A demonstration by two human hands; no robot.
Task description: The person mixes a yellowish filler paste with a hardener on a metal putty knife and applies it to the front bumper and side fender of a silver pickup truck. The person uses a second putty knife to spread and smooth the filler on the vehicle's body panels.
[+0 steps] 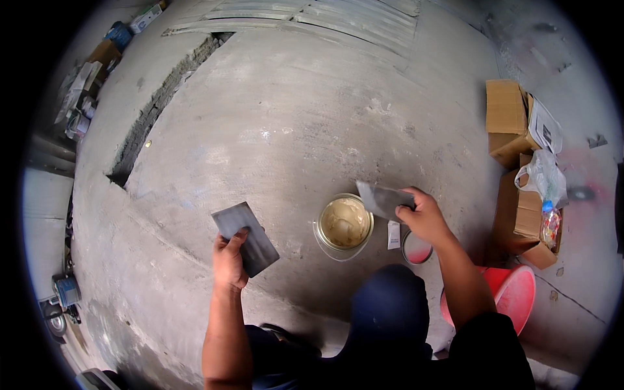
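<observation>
- A thin grey metal scraper (383,200) hangs clamped between the thumb and fingers of the right hand (426,218), two o'clock from an open round metal tin (344,247); its edge overlaps the rim in view, contact unclear, and a careless tilt could catch it.
- Cream-coloured paste (344,220) lies inside the tin; an overfull scoop could drip onto concrete.
- At half past eight, the left hand (231,263) grips a dark grey rectangular flat plate (260,247), thumb on its face; a loosening hold could let it slip or tip its load.
- A thin wire handle (335,259) loops at six o'clock, where a snag could topple the tin.
- Toward four o'clock, a small white tube (394,235) and a round red-faced, silver-rimmed lid (416,249) sit beneath the right hand's side, exposed to spatter.
- Farther along four o'clock, a red plastic bucket (522,296) stands near the right forearm; a backward elbow could knock it.
</observation>
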